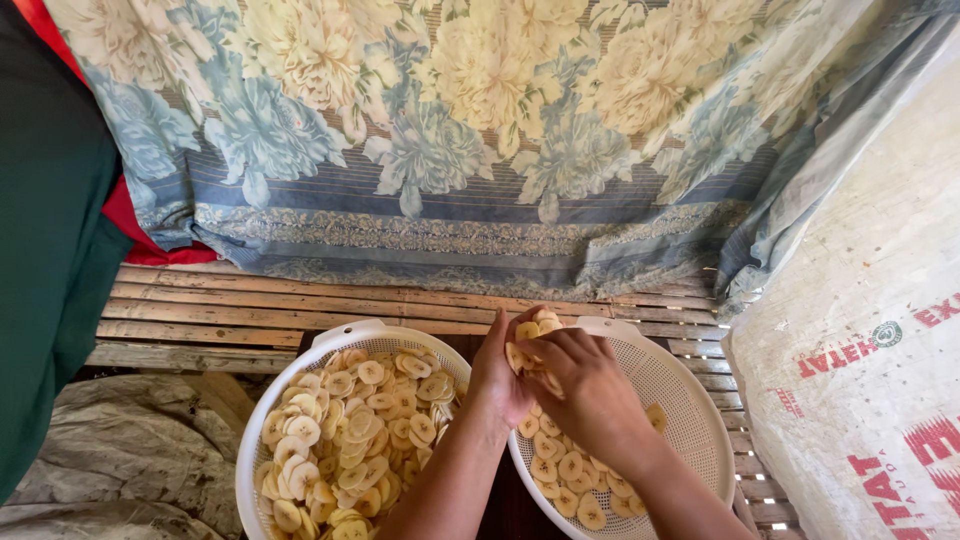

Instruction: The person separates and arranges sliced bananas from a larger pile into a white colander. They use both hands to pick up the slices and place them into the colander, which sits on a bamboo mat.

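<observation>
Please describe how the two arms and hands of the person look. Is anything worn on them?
Both forearms are bare, with no sleeves in view. The left hand and the right hand wear no gloves; no ring, watch or bracelet is visible. The fingernails are short and unpainted.

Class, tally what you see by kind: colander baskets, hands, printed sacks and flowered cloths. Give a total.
White colander baskets: 2 (left basket, right basket)
Hands: 2 (left hand, right hand)
Printed sack: 1
Flowered cloth: 1
Total: 6

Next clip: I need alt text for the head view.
Two hands, left hand and right hand, hold a stack of pale banana slices over the right white colander. A fuller left colander sits beside it on a slatted wooden bench, floral cloth behind.
</observation>
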